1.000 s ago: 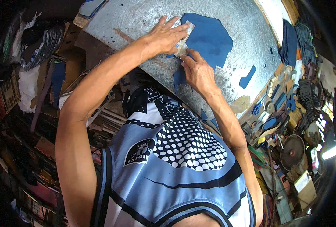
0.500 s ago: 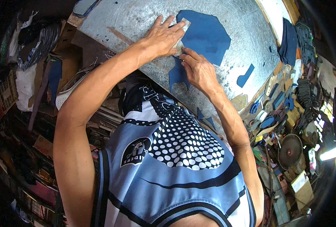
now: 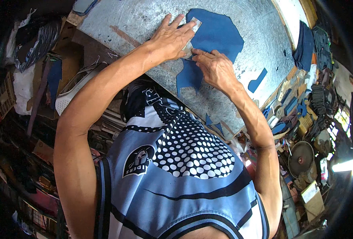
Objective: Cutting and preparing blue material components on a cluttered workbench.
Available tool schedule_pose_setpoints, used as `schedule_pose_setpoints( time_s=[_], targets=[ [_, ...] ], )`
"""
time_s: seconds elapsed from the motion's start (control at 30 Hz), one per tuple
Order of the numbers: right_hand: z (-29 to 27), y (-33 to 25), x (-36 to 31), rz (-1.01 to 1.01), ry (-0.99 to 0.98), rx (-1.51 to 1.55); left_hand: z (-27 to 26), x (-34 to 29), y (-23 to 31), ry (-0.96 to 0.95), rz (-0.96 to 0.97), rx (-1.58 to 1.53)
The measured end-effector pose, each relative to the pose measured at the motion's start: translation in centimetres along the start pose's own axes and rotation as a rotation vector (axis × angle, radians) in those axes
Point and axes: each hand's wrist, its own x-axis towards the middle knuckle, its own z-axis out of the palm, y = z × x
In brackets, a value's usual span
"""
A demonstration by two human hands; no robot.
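Observation:
A dark blue sheet of material point(image 3: 220, 34) with an angular outline lies on the metal-topped table. Along its left edge sits a flat, pale grey-beige pattern piece point(image 3: 196, 27), partly covered by my left hand point(image 3: 171, 39). That hand presses down flat on the pattern piece, fingers spread. My right hand point(image 3: 216, 68) is at the lower end of the pattern piece, its fingers curled together in a pinch. Whatever they hold is hidden. Below the fingers, a smaller blue offcut point(image 3: 189, 77) with a notched edge reaches toward the table's near edge.
A worn grey metal tabletop point(image 3: 144, 24) bears a narrow blue scrap point(image 3: 257, 80) at right and small blue triangles point(image 3: 218, 126) near its front edge. Folded dark cloth point(image 3: 304, 46) hangs at the right. Past the edge are cluttered pieces and a round fan point(image 3: 301, 159).
My right hand has shifted slightly right, its wrist turned and elbow swung outward. My left hand stays pressed on the pattern piece. The view has tilted a little.

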Motion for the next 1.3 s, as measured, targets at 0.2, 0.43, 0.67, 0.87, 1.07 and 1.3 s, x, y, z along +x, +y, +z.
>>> schedule_pose_setpoints(
  time_s=[0.2, 0.43, 0.67, 0.87, 1.07, 1.3],
  targets=[
    [-1.1, 0.8, 1.0, -0.058, -0.048, 0.004, 0.1, 0.2, -0.1, -0.003, -0.006, 0.002],
    [-1.4, 3.0, 1.9, -0.226, -0.039, -0.024, 0.8, 0.8, -0.1, 0.016, 0.002, 0.027],
    [-0.2, 5.1, 2.1, -0.247, 0.0, -0.026, 1.5, 1.7, -0.1, -0.06, 0.01, 0.004],
    [0.1, 5.7, 0.8, -0.063, -0.088, 0.118, 0.9, 2.6, 0.4, -0.118, 0.038, 0.004],
    [-1.0, 4.7, -2.8, 0.321, 0.306, 0.573, 6.9, 2.4, 0.4, 0.181, 0.046, -0.244],
    [6.9, 2.9, -0.4, 0.884, 0.758, 1.156, 7.3, 5.4, 1.5, 0.262, -0.217, -1.236]
  ],
)
